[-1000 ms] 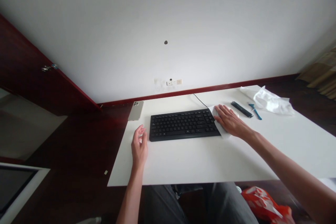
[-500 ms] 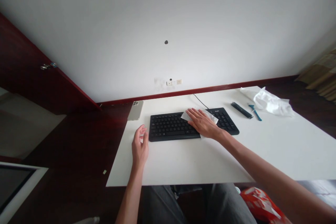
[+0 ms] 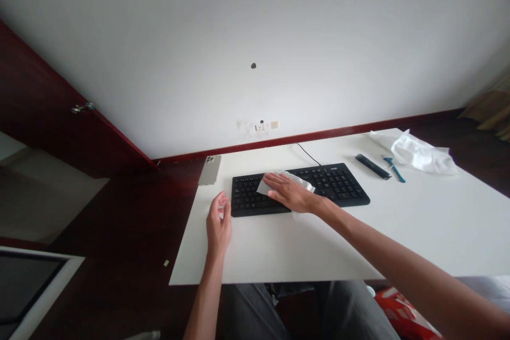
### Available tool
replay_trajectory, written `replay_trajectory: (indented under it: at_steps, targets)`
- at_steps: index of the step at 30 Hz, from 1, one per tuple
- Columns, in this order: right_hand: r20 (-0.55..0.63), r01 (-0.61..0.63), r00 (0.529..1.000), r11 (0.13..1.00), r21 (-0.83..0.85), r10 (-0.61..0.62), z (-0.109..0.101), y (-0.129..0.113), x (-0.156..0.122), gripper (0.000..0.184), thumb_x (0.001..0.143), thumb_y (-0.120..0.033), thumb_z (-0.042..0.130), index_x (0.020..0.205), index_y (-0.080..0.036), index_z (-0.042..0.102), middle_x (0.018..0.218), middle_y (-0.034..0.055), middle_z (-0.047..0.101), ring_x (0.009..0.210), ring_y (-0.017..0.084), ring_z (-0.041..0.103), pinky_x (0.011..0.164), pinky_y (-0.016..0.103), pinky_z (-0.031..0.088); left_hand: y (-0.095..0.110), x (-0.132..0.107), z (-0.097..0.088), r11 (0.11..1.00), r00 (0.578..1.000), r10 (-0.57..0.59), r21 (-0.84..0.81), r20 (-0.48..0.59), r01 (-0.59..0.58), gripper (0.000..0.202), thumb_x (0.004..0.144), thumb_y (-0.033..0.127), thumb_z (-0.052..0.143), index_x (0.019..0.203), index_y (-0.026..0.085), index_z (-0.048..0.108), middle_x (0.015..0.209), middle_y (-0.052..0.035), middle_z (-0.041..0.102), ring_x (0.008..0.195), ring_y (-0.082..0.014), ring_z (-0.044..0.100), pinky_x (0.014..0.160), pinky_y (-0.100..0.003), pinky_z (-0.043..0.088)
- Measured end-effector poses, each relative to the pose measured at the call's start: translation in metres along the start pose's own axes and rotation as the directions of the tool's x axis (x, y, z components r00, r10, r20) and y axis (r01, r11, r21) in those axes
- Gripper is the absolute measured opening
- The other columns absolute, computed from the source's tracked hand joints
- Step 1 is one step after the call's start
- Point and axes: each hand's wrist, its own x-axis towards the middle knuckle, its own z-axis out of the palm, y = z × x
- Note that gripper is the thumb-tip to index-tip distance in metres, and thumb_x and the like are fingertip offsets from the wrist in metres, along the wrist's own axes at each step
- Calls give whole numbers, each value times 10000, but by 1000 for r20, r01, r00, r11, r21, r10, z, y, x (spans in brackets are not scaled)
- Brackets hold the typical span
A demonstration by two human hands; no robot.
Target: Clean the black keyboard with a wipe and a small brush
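A black keyboard [image 3: 340, 183] lies on the white table [image 3: 255, 255]. My right hand [image 3: 290, 192] rests flat on a thin white wipe [image 3: 300, 179], fingers stretched out, pressing it against the keys left of the keyboard's middle. The wipe sticks out around the palm and past the front edge. Beside the keyboard's left end, my left hand [image 3: 219, 223] stands on its side, fingers loosely curved and apart with nothing in them. It looks very close to that end; whether it touches I cannot tell.
A phone [image 3: 209, 170] lies at the table's back left. To the right are a dark narrow strip [image 3: 373, 166], a small teal tool [image 3: 395, 170] and a crumpled white plastic bag [image 3: 422, 153]. The keyboard's cable [image 3: 308, 154] runs off the back edge. A red bag [image 3: 402, 311] is below the table.
My right hand has slid left over the keys with the wipe under it. My left hand keeps its place beside the keyboard. The whole view has shifted slightly.
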Motion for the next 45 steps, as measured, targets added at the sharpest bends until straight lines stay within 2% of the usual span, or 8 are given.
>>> replay_trajectory:
  at_steps: [5,8,12,17,23,32,41,45]
  targets:
    - [-129,-49,991,999,-19,46,-16,19,-26,584,1111,-461,278,1594,-179,448,1605,108,471,1508,306,422,1250,549,365,-2,1,1,1000,1000,8,-10,-1,-8,431,1010,485,550,1349,229,626,1230,-134,720,1124,-261,683,962,-399,536]
    - [-154,-82,986,993,-85,68,-13,22,-30,588,1109,-434,286,1607,-150,417,1612,130,456,1514,310,411,1250,555,364,0,2,2,1000,1000,29,-1,12,-29,441,1011,500,545,1346,225,630,1223,-133,721,1117,-261,685,954,-398,543]
    - [-163,-102,984,982,-156,76,2,16,-15,617,1107,-452,293,1626,-126,365,1647,153,383,1552,334,328,1257,608,312,2,2,2,1000,999,29,7,13,-29,436,1012,496,543,1345,228,632,1224,-130,722,1112,-262,685,953,-399,545]
    - [-136,-76,989,987,-145,56,18,1,13,644,1115,-467,241,1627,-89,342,1654,157,382,1558,324,310,1274,565,282,3,1,3,1000,1000,28,4,-1,-28,427,1007,486,548,1335,225,635,1212,-131,725,1108,-261,686,950,-396,544]
    - [-144,4,989,985,-173,-29,35,-18,43,615,1101,-420,355,1614,-79,371,1650,193,370,1558,346,312,1257,581,304,1,1,2,999,999,42,12,-7,-42,433,1010,483,542,1339,214,627,1218,-138,720,1116,-263,682,956,-401,538]
    - [-98,22,994,987,-160,-38,55,-44,82,651,1098,-466,350,1588,-39,392,1655,215,363,1562,343,308,1262,549,275,3,1,3,999,1000,31,17,-6,-31,415,1014,447,539,1343,208,619,1226,-140,713,1098,-257,678,905,-375,551]
    - [-203,37,978,996,-82,-53,57,-54,87,646,1098,-434,337,1600,-28,349,1595,230,474,1527,297,390,1265,494,296,2,1,3,1000,1000,23,2,-7,-23,402,1020,436,537,1346,215,619,1230,-139,707,1100,-253,678,888,-367,563]
    - [-311,16,950,997,-77,-39,56,-54,78,605,1089,-377,342,1589,-37,361,1638,237,405,1567,328,300,1246,530,323,-1,1,2,1000,1000,23,-12,-13,-23,393,1022,430,535,1340,216,622,1238,-139,706,1109,-252,680,919,-378,555]
